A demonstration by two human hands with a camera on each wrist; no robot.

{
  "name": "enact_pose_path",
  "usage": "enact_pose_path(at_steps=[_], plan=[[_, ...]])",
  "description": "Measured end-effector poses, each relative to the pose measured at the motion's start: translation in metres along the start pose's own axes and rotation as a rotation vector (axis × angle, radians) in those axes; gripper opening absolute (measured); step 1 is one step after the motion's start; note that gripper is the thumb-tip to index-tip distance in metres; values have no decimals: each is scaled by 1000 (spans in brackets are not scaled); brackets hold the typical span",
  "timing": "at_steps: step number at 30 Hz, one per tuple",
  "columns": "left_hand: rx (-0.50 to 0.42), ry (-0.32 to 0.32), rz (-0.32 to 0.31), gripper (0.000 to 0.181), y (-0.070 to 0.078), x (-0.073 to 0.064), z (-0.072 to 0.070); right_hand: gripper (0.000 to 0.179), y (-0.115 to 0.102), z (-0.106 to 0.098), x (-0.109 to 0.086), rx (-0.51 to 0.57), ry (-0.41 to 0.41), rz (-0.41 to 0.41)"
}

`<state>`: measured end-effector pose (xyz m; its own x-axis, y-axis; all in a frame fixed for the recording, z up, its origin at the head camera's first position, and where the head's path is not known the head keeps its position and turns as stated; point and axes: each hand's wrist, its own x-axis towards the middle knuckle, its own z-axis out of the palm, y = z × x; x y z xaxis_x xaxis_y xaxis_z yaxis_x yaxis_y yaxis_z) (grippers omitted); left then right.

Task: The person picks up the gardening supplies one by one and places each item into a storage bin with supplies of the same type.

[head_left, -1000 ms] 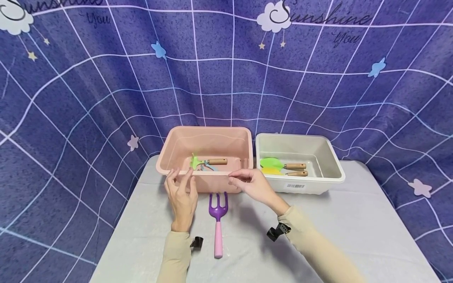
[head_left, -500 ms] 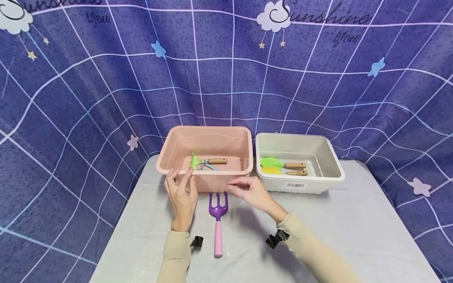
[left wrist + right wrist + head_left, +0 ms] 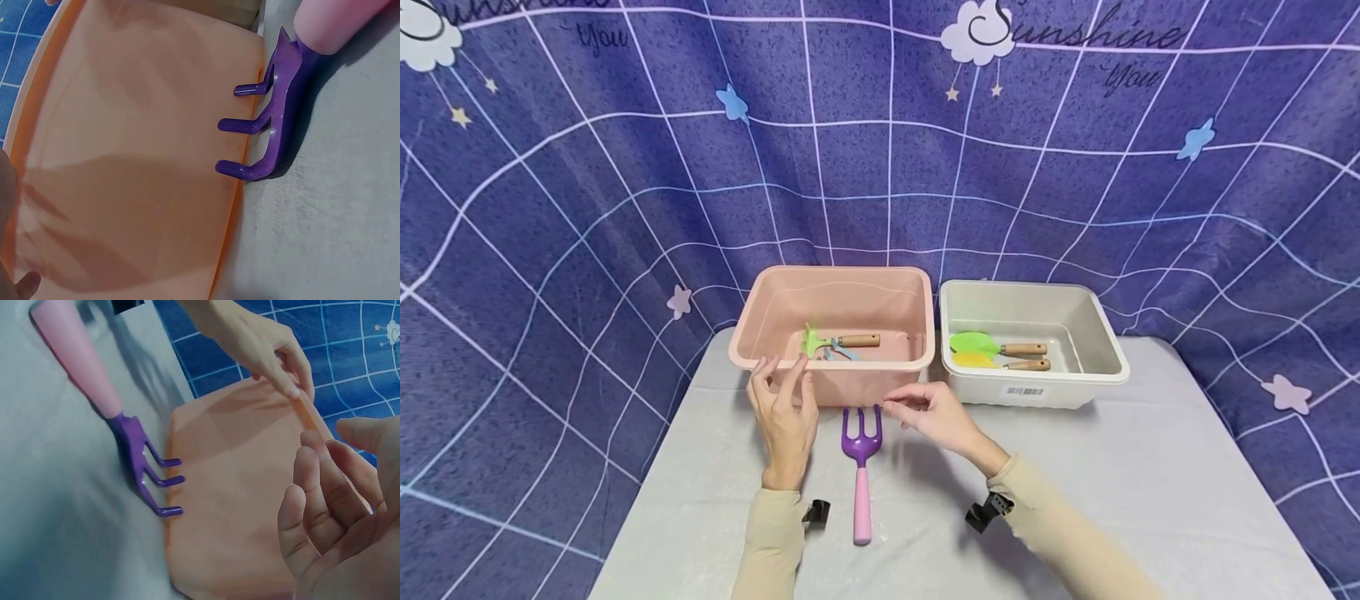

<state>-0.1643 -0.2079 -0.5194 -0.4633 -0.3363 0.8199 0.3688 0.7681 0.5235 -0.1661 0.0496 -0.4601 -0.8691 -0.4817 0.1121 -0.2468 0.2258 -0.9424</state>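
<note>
My left hand point(image 3: 786, 421) is at the near rim of a pink plastic bin point(image 3: 880, 383), fingertips over the edge and thumb on the outer side. In the right wrist view the left hand point(image 3: 269, 350) appears to pinch that rim. My right hand point(image 3: 943, 417) hovers before the bin's near wall, its fingers loosely bent with nothing between them. Between the hands a hand fork point(image 3: 862, 479) lies on the table, its purple tines toward the bin and pink handle toward me. Within the bin rest a green-headed tool point(image 3: 814, 342) with a wooden handle and a blue tool point(image 3: 841, 354), partly hidden.
To the right stands a light grey bin point(image 3: 1090, 350) holding a green trowel point(image 3: 976, 343) and a yellow trowel point(image 3: 976, 360), both with wooden handles. A grey cloth covers the table point(image 3: 1112, 483). Behind hangs a blue patterned curtain point(image 3: 880, 167).
My right hand has dropped from the pink bin's near rim to just in front of its wall. The left hand, bins and hand fork have stayed in place.
</note>
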Motion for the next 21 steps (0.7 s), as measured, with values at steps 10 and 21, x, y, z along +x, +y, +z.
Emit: enact_pose_path(at_steps=[10, 21], plan=[[-1, 1, 4, 25, 1, -1, 0, 25, 19, 10, -8, -49, -50, 29], [0, 7, 10, 26, 2, 0, 0, 25, 43, 23, -16, -55, -90, 44]])
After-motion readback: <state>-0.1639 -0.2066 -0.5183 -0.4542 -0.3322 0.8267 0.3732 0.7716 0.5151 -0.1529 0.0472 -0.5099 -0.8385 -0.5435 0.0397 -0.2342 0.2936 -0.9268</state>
